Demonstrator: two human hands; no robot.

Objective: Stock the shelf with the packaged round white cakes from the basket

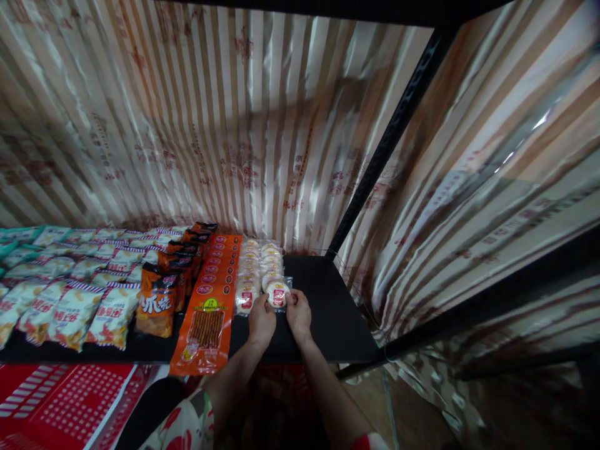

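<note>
— How are the hands?
— Your left hand [268,300] and right hand [290,298] are nearly closed, pinching the packet [278,295] by opposite sides, equally near it.
— Its lie?
— Just ahead, between them, no clear long axis, at the near end of the right row [272,257] running away from you on the shelf [328,312].

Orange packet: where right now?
Head view: the long orange packet lies left of centre on the black shelf, between black-orange bags and round white snacks.

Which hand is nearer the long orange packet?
Left. The left hand is to the right of the long orange packet; the right hand is farther right.
</note>
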